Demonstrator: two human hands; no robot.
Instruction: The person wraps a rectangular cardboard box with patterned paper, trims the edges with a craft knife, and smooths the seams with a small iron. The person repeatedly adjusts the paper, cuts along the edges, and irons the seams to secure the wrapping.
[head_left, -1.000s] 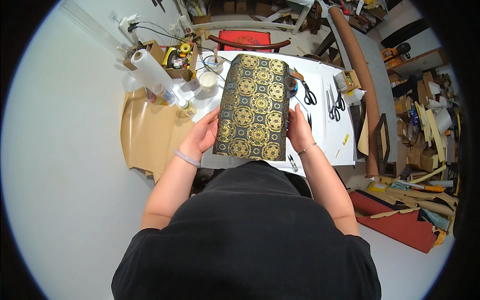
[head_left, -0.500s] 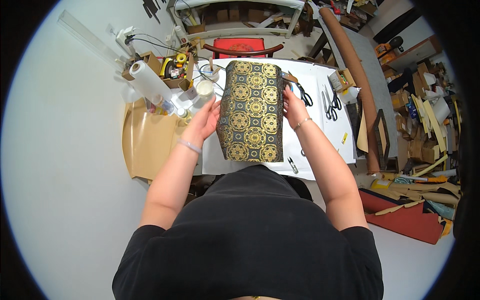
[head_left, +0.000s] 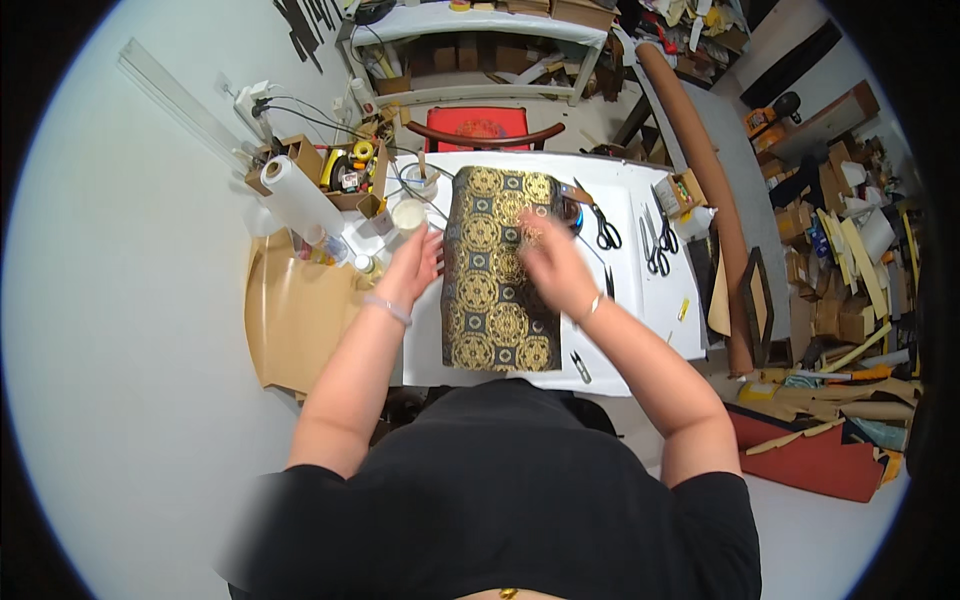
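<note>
A long block-shaped piece covered in gold and dark blue-grey patterned brocade [head_left: 490, 285] lies lengthwise on the white table in front of me. My left hand [head_left: 415, 265] is at its left side, fingers open and slightly bent, holding nothing I can see. Over the upper right part of the brocade is my right hand [head_left: 555, 262], blurred, with its fingers spread; whether they touch the cloth is hard to tell. Beyond its right edge lie black-handled scissors [head_left: 607, 232], and thread snips [head_left: 581, 367] rest near its lower right corner.
More scissors [head_left: 655, 245] lie to the right, near a small cardboard box [head_left: 682, 192]. A white tub [head_left: 408, 215], a roll of clear film [head_left: 298, 200] and a box of tapes [head_left: 350, 170] stand at left. A red-backed chair [head_left: 478, 122] is behind the white table [head_left: 625, 345].
My right hand has left the brocade piece's right edge and moved inward over its top. The piece and table now appear lower in view. My left hand stays along the left side.
</note>
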